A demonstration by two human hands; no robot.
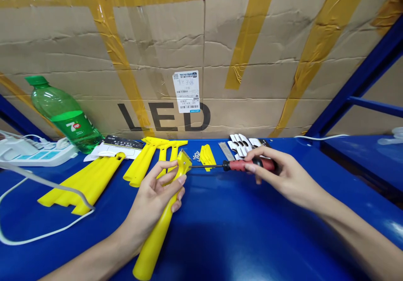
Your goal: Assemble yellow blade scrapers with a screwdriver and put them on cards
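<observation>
My left hand (160,186) is closed around the neck of a yellow plastic scraper (156,235), its handle slanting down toward me. In my right hand (280,170) is a screwdriver (237,165) with a red and black handle, held level. Its shaft points left and the tip meets the side of the scraper's head, where the exact contact is too small to see. Behind the hands lie several yellow scraper handles (141,163), a small heap of screws (196,156), a stack of small yellow pieces (207,155), and thin metal blades (226,153).
A large taped cardboard box (267,54) stands along the back of the blue table (220,239). At left are a green soda bottle (67,117), a white power strip (47,157), more yellow handles (85,182) and a looped white cable (40,235). White-and-black parts (242,144) lie back right.
</observation>
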